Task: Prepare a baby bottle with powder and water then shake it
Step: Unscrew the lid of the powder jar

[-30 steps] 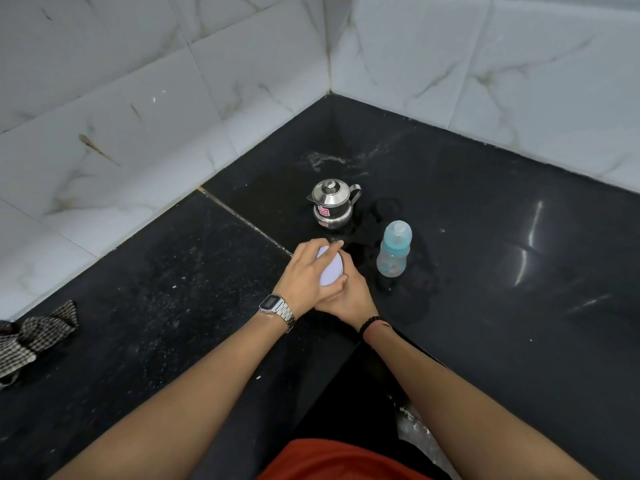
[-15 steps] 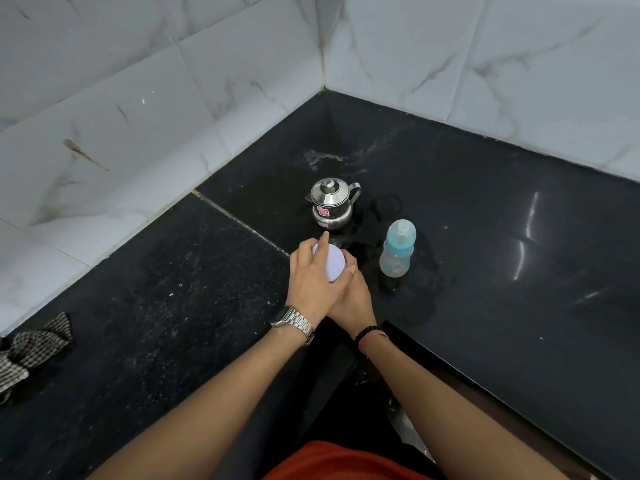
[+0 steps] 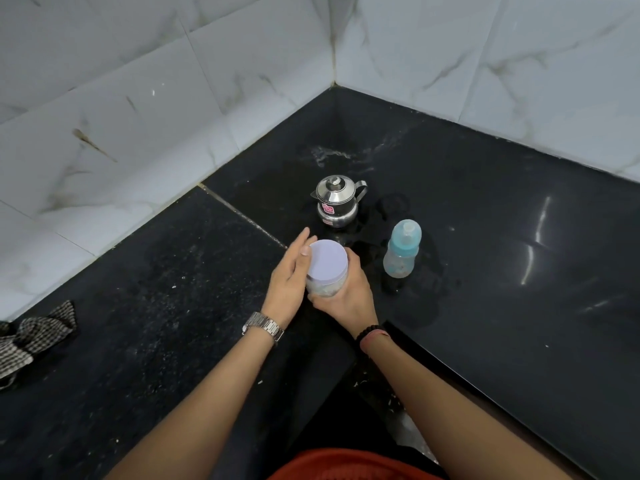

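Note:
A clear powder jar with a pale lilac lid (image 3: 328,264) is held just above the black counter. My right hand (image 3: 346,294) grips its body from below and the right. My left hand (image 3: 290,278) lies against the jar's left side with straight fingers, thumb at the lid's rim. A capped baby bottle (image 3: 401,249) with a blue collar stands upright to the right of the jar, apart from both hands. A small steel pot (image 3: 336,200) with a lid stands behind the jar.
The black counter (image 3: 519,271) runs into a corner of white marble-tiled walls (image 3: 138,116). A checked cloth (image 3: 33,336) lies at the left edge. Wet patches surround the pot and bottle. The counter's front edge runs diagonally at lower right.
My left hand has come off the top of the lid and now lies at the jar's left side with fingers straight. The jar's lid is now fully visible.

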